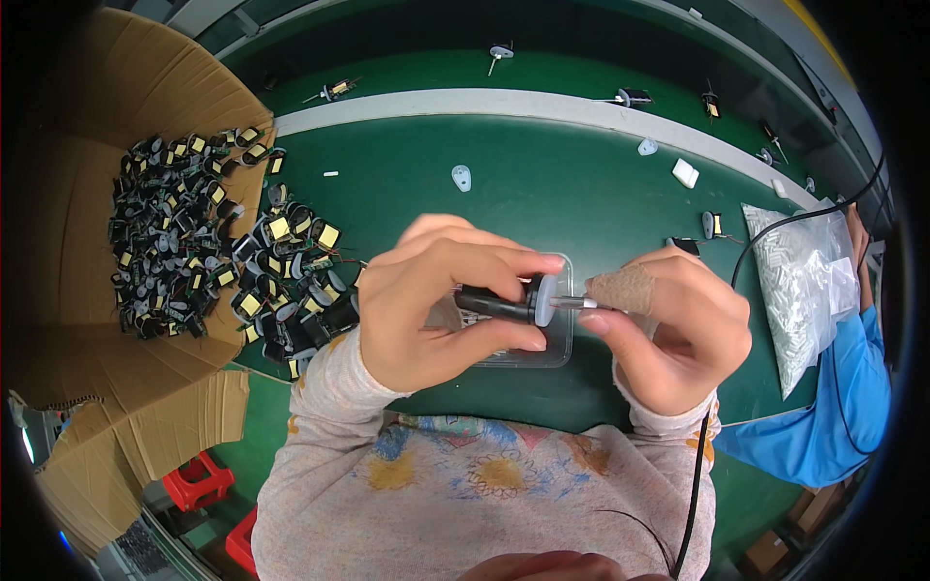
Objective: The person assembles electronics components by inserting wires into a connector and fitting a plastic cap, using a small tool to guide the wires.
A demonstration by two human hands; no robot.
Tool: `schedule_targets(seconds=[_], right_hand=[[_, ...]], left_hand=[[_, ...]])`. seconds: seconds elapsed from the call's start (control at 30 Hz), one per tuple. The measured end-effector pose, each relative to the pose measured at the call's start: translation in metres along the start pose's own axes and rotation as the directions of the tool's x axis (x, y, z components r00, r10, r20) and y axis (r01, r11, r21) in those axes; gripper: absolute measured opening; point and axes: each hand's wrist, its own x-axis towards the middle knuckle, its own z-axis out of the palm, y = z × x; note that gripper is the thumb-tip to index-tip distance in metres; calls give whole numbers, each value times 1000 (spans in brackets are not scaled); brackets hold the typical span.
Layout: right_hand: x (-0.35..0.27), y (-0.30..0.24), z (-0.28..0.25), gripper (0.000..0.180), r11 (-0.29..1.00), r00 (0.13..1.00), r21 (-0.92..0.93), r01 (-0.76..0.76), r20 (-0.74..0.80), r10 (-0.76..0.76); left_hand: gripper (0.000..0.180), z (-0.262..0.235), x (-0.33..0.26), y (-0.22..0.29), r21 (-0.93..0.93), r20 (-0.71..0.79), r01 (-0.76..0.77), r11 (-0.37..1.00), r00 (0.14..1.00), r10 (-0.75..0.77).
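My left hand [436, 300] is closed round a black cylindrical part [494, 302], which lies sideways with its pale grey disc end [547, 300] facing right. In my right hand [678, 315] I pinch a slim tool with a silver metal tip [573, 303], pointed at that disc; whether the two touch, I cannot tell. Brown tape [622, 289] is wrapped round a finger of this hand. Under both hands stands a clear plastic tray [565, 351], its contents mostly hidden.
A cardboard box [87, 87] at left holds many black parts with yellow blocks [184, 232]; more are heaped beside it [291, 252]. Grey caps [461, 178] lie farther back. At right are a clear bag of white pieces [796, 290], a black cable [804, 215] and another person's blue sleeve [838, 407].
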Motion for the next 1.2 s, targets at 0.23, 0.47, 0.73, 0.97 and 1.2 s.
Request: schedule_targets(seconds=[0.23,0.47,0.73,0.97,1.2], right_hand=[[-13,-3,15,35,911,957,-349,221,-101,-271],[-11,0,18,40,986,984,-61,156,-82,-160],[3,18,15,18,995,998,85,-59,31,56],[6,28,32,11,760,894,519,-391,20,447],[41,107,68,16,656,841,560,-506,152,519]], left_hand=[[20,8,-6,6,-89,-29,38,995,999,-41],[18,9,-8,9,-77,-64,28,997,997,-33],[19,-2,4,0,-42,69,99,994,993,-96],[16,2,4,-17,-391,61,335,858,939,-339],[38,-29,7,-66,138,-127,298,945,951,-282]])
